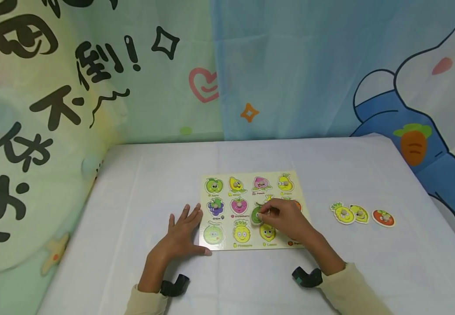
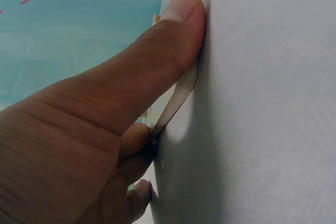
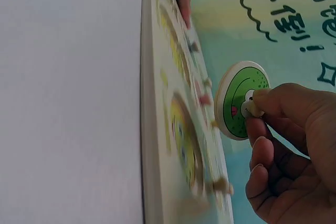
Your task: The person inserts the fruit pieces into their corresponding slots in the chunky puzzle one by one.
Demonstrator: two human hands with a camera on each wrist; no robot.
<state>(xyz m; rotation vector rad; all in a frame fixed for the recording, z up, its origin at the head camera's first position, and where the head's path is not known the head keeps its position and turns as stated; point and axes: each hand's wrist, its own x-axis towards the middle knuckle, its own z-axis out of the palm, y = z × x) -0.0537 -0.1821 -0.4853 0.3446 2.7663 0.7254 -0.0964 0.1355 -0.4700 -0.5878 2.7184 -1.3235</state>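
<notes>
A cream puzzle board [image 1: 227, 240] printed with rows of smiling fruit lies flat on the table. Its left side is where my left hand [image 1: 180, 236] rests, fingers spread, the thumb [image 2: 178, 22] against the front edge in the left wrist view. Between finger and thumb, my right hand [image 1: 290, 221] pinches the small knob of a round green fruit puzzle piece [image 3: 231, 100]. The right wrist view has this piece tilted and apart from the board. In the head view it is over the middle row, right of the strawberry piece [image 1: 239, 205], partly covered by the fingers.
Right of the board lie three loose pieces: a pineapple [image 1: 343, 214], a lemon [image 1: 359, 214] and a tomato [image 1: 383, 218]. Several knobbed pieces, such as the apple [image 1: 213, 185], sit in the board. A white cloth [image 1: 152, 175] covers the table, with printed curtains [image 1: 290, 70] behind.
</notes>
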